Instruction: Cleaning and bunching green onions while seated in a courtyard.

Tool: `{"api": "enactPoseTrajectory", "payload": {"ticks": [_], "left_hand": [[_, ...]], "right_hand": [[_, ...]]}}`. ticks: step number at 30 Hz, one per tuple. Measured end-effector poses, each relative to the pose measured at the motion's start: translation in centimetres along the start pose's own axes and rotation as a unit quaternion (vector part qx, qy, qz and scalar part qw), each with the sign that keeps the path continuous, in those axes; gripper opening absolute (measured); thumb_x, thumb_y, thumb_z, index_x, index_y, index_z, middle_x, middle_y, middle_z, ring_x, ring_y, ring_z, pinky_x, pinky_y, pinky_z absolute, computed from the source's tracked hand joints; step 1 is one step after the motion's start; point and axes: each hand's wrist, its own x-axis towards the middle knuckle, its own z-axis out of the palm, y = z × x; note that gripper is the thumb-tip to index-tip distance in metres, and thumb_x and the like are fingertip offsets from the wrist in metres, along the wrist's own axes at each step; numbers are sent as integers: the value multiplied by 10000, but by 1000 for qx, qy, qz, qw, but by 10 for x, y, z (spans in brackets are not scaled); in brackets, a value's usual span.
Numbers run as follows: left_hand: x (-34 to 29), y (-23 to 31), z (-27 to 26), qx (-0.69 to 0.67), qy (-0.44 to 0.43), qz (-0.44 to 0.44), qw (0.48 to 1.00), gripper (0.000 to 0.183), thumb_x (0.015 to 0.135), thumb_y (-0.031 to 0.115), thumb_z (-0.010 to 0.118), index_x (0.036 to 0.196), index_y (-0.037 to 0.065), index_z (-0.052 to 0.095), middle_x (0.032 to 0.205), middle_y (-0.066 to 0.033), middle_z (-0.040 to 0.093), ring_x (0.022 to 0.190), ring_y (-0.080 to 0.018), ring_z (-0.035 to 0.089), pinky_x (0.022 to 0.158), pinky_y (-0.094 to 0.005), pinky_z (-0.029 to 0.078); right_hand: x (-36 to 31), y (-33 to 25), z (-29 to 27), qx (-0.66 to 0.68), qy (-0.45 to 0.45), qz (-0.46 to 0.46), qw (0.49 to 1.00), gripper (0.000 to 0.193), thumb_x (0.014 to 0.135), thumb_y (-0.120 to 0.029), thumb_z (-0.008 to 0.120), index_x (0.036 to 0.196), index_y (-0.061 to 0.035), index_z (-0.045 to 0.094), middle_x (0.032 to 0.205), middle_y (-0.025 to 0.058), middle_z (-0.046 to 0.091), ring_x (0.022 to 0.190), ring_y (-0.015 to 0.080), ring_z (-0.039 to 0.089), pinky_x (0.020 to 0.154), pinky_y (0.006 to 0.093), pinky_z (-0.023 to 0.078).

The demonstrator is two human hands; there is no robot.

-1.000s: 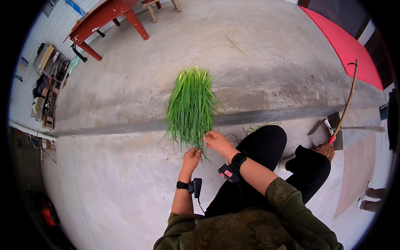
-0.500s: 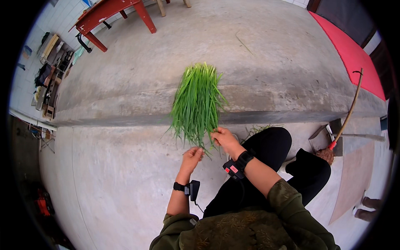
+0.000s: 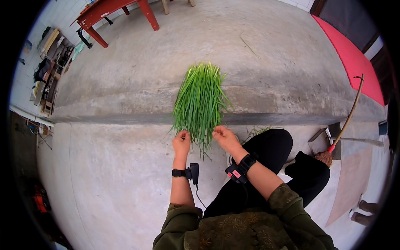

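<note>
A thick bunch of green chives (image 3: 200, 98) lies over the edge of the concrete step. Its pale cut ends point away from me, and the leaf tips hang down toward my knees. At the left side of the hanging tips, my left hand (image 3: 181, 143) is closed with its fingertips pinched on the leaves. My right hand (image 3: 226, 138) pinches at the right side of the tips, thumb and forefinger together. How many leaves each pinch holds is too small to make out.
Loose green scraps (image 3: 260, 130) lie by my right knee below the step. A wooden-handled tool (image 3: 350, 112) leans at the right, near a red mat (image 3: 354, 62). A red table (image 3: 110, 12) stands at the far left, and a cluttered shelf (image 3: 50, 75) lines the wall.
My left hand has moved up and to the left, from beneath the tips to their left side. The right hand has shifted only slightly; the bunch keeps its place on the step.
</note>
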Motion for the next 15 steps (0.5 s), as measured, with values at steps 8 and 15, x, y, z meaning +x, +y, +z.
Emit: {"api": "enactPoseTrajectory", "payload": {"ticks": [8, 15], "left_hand": [[9, 0, -50, -232, -18, -137, 963, 184, 804, 174, 468, 893, 26, 531, 717, -24, 538, 534, -66, 467, 443, -178, 355], [47, -2, -73, -224, 10, -70, 972, 195, 818, 191, 457, 868, 17, 531, 738, -28, 543, 621, -64, 479, 547, -188, 401]], "right_hand": [[14, -13, -32, 103, 113, 24, 988, 192, 767, -151, 513, 900, -11, 503, 739, 14, 521, 692, 73, 472, 602, 212, 385], [25, -3, -51, 116, 212, -5, 970, 187, 762, -129, 517, 898, 0, 505, 764, 16, 526, 701, 82, 470, 654, 207, 387]]}}
